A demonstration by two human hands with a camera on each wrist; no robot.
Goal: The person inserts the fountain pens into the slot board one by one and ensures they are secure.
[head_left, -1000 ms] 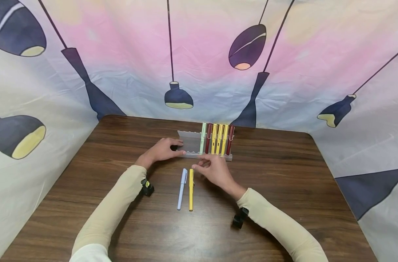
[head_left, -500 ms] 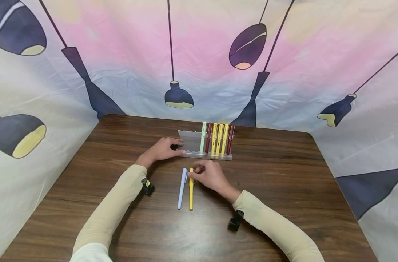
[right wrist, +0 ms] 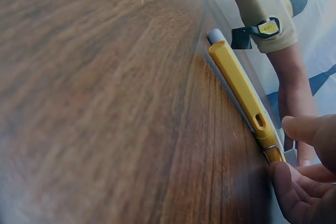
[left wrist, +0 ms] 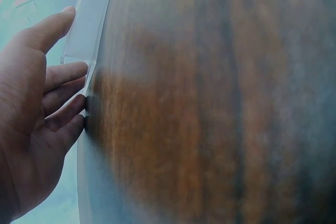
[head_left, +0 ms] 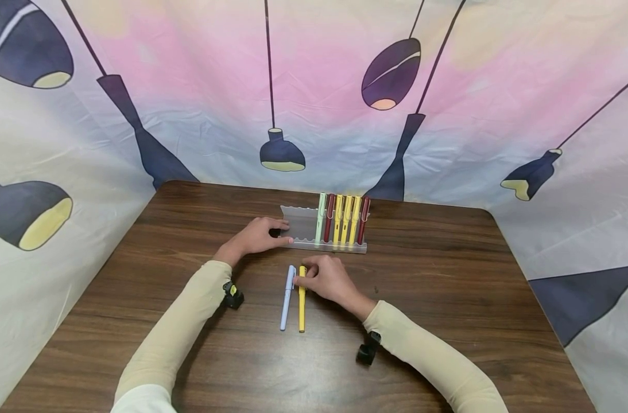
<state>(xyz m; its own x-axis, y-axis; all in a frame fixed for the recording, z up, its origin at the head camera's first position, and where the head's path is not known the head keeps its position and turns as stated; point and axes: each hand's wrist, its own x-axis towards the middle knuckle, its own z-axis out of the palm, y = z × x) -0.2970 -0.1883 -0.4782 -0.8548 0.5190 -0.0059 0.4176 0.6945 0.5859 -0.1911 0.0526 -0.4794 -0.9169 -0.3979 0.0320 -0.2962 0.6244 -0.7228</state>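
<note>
A clear pen rack [head_left: 324, 247] stands toward the back of the table. My left hand [head_left: 257, 235] holds its left end, thumb at the front lip and fingers at the side. In the left wrist view those fingers [left wrist: 68, 74] lie against the rack's edge. Two capped pens lie side by side in front: a pale blue pen [head_left: 287, 298] and a yellow pen [head_left: 301, 310] with a wire clip and a small slot in its barrel. My right hand [head_left: 328, 280] pinches the yellow pen's cap end between thumb and fingers, which partly hide the clip.
In the rack's right part stand a mint green pen [head_left: 320, 218], several yellow pens [head_left: 347, 221] and two dark red pens [head_left: 364, 221]. The rack's left slots hold no pens. A printed cloth [head_left: 324, 155] hangs behind the wooden table [head_left: 427, 258].
My right hand has come away from the front of the rack, toward me and slightly left, and taken hold of the yellow pen's cap end. The left hand has stayed put.
</note>
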